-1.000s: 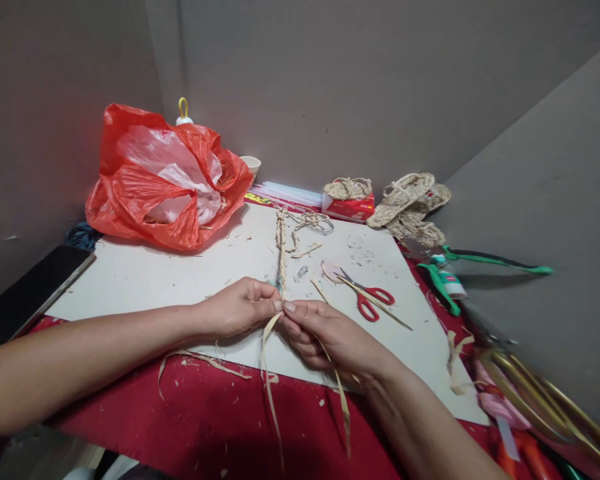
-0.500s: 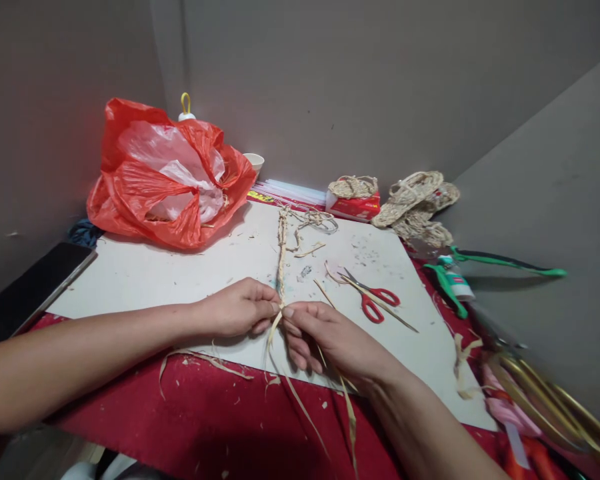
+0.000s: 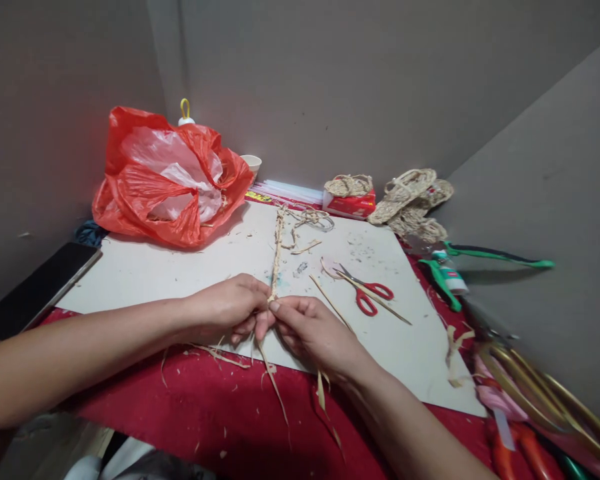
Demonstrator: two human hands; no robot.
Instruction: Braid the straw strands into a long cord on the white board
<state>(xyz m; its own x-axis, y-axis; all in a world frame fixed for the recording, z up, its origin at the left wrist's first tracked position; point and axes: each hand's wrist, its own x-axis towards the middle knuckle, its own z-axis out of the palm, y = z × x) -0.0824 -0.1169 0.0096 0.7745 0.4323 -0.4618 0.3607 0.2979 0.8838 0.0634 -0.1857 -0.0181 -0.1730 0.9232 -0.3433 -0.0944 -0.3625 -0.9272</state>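
A thin straw braid runs from the far part of the white board toward me. At its near end my left hand and my right hand meet, both closed with fingertips pinching the braid. Loose straw strands hang below the fingers over the board's front edge. A pair of red-handled scissors lies right of my right hand, with straw pieces beside it. Exactly how the strands pass between my fingers is hidden.
A red plastic bag stands at the back left, near a black phone. Woven straw sandals and a red box sit at the back right. Green-handled pliers and large gold-handled scissors lie along the right side.
Both hands have shifted slightly left, still at the braid's near end. My left fingers have curled lower under it, and the hanging strands have moved. The whole view has shifted a little.
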